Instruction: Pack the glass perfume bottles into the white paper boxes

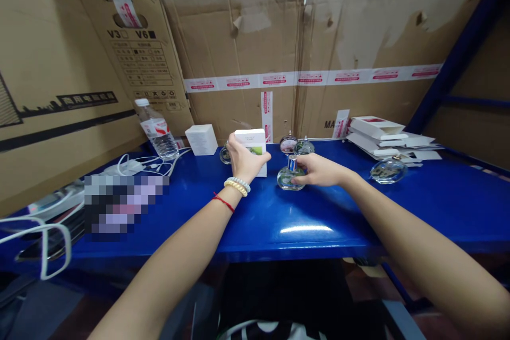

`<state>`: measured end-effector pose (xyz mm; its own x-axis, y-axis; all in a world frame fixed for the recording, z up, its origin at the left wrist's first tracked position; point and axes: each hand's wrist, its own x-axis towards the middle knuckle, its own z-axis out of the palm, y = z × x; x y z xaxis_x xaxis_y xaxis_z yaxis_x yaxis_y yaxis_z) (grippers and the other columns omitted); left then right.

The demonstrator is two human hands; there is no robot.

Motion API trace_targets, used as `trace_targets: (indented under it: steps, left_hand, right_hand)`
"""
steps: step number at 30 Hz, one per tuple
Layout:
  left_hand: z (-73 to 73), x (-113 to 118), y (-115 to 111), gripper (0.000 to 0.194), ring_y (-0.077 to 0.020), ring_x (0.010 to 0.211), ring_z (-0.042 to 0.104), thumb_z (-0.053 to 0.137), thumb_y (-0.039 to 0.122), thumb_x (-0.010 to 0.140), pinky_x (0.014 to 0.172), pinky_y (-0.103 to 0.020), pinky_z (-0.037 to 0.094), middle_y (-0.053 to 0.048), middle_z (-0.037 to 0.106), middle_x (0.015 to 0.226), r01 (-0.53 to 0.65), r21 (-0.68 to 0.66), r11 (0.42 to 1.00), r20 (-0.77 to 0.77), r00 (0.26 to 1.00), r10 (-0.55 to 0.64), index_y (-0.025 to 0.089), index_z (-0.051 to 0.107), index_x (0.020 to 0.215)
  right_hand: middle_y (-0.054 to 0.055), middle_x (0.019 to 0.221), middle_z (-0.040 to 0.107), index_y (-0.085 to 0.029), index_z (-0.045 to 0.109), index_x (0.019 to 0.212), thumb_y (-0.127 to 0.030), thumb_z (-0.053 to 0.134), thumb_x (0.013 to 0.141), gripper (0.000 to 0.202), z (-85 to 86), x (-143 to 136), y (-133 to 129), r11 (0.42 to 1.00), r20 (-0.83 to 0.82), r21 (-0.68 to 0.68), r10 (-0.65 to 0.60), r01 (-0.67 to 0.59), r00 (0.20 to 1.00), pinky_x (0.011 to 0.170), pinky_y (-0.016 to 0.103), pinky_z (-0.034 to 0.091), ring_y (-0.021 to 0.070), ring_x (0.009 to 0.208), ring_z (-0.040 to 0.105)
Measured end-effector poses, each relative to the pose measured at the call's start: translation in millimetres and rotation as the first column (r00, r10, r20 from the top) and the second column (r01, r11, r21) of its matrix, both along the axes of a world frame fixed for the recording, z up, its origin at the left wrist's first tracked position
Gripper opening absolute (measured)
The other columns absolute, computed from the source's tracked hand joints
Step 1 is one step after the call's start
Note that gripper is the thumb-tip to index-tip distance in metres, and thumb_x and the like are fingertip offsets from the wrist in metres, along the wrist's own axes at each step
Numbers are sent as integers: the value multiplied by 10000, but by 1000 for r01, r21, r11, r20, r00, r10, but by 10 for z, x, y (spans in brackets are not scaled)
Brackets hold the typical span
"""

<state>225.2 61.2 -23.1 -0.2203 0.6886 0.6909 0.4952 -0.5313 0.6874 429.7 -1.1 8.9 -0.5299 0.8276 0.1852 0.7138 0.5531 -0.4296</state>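
My left hand grips a small white carton with a green patch on its front, held upright over the blue table. To its right, my right hand has its fingers closed on the side of a clear glass perfume bottle with a silver cap, which stands on or just at the tabletop. Behind that bottle are a dark-faced round bottle and another round glass bottle. Another round glass piece shows partly behind my left hand.
A white box and a water bottle stand at the back left, near white cables and a pixelated patch. Flattened white cartons pile up at the right, behind an oval glass bottle. Cardboard walls the back of the blue table.
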Motion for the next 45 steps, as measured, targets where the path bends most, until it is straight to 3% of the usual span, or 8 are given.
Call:
trace_targets:
  steps: [7,11,16,20,24,29,36,45]
  left_hand:
    - [-52,-55,101,1010,-301,1250,432,776,154,502,1094,-504,339,-140,393,1254,301,60,952,-122,948,-293,202,161,1301]
    - [-36,-68,60,1024,-273,1162,529,815,208,520,1031,-477,411,-120,450,1214,361,29,932,-105,928,-357,230,148,1296]
    - [-52,-35,-24,937,-245,1092,576,847,288,510,965,-429,473,-129,436,1237,425,117,897,-180,898,-402,226,217,1200]
    - [-109,23,-58,942,-259,1127,569,887,351,465,960,-436,485,-123,412,1247,388,181,903,-202,914,-352,235,242,1142]
    - [-140,84,-122,705,-223,1051,592,835,345,592,854,-391,516,-85,468,1160,432,273,859,-310,885,-347,247,271,1003]
    - [-167,153,-217,564,-189,946,619,726,240,688,771,-343,514,-37,509,1027,594,273,757,-508,757,-411,254,251,990]
    - [-228,106,-179,749,-232,1009,644,771,323,694,787,-374,558,-101,505,1163,624,159,765,-464,732,-500,245,221,1196]
    - [-48,49,-291,599,-175,815,658,796,359,661,671,-311,538,-34,596,1002,596,28,802,-457,721,-520,232,358,1049]
  right_hand:
    - [0,734,663,-151,615,852,-347,740,671,294,44,95,-30,977,-227,-211,-14,-35,974,610,256,450,139,656,592]
    - [23,758,694,-133,639,909,-362,819,604,421,105,163,-65,942,-508,-314,-64,-115,859,620,271,505,156,669,646]
    - [49,828,717,-169,631,891,-440,853,572,473,121,156,-73,1000,-858,-10,-12,7,513,696,332,574,191,748,691]
    - [46,856,704,-223,597,1030,-536,745,703,476,127,70,-84,962,-915,124,17,243,402,660,358,591,205,762,689]
    - [41,881,696,-235,581,987,-519,750,709,432,137,-35,-98,917,-922,178,29,356,387,688,341,588,190,783,678]
    - [47,920,696,-226,571,972,-549,751,696,461,139,-71,-119,930,-891,182,18,321,453,689,337,589,179,782,670]
    - [38,936,682,-214,606,943,-487,814,644,455,175,33,-174,943,-811,298,166,151,561,789,325,570,174,867,662]
    - [40,926,682,-196,661,930,-394,805,673,355,164,136,-153,967,-697,253,154,39,701,810,338,532,173,852,631]
